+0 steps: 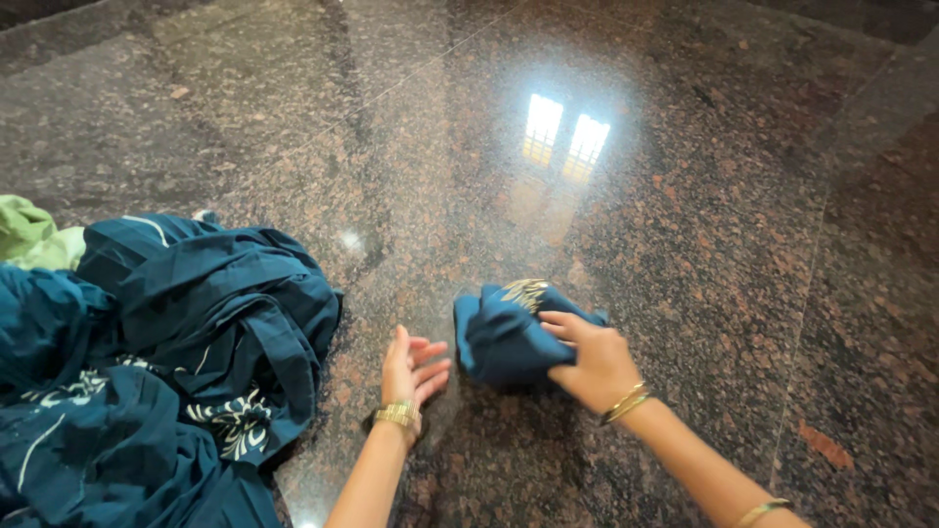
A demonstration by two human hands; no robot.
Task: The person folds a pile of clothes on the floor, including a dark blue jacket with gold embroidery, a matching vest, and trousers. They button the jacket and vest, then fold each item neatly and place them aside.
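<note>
Already a small folded teal cloth (509, 337) is gripped by the right hand (592, 367) mid-floor (685, 196); left hand (411, 370) is held open, empty, just beside. Heaped teal garments (166, 362) at the left edge are left unfolded.

Polished granite floor (685, 196) w/ teal cloth heap (166, 362), small folded teal bundle (504, 337), green cloth (24, 230).

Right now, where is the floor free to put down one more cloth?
Free: the granite floor beyond and right of the folded blue cloth under the right hand. Crowded: the left side, under the heaped blue fabric.
</note>
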